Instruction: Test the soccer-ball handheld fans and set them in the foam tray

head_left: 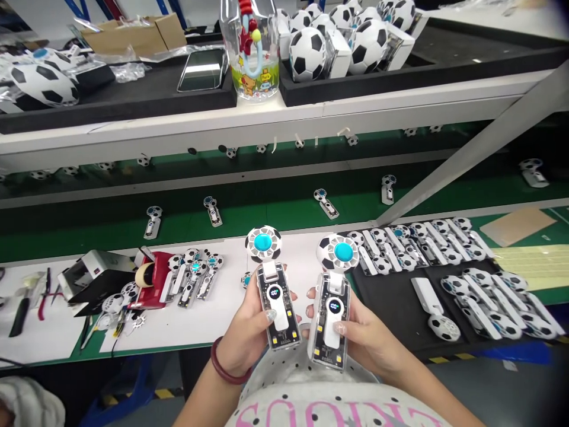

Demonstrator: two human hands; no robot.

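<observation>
My left hand (pixel 255 323) is closed round a handheld fan (pixel 279 311) with a football-patterned head and a turquoise centre. In my right hand (pixel 362 335) is a second handheld fan (pixel 329 320) of the same kind. Both stand head up, side by side but apart, in front of my body. Each thumb rests on the white strip below a small round lit display. Through the clear handles dark circuit boards and yellow squares show. Behind the left one, part of another football-patterned piece (pixel 246 280) lies on the white sheet.
A black tray (pixel 386 296) with rows of similar fans lies at right. To the left are several fans (pixel 195 276), a red tape dispenser (pixel 155 279), a black box (pixel 95 279) and pliers (pixel 44 296). More fans lie on the green belt (pixel 267 201). A slanted post (pixel 466 148) crosses at right.
</observation>
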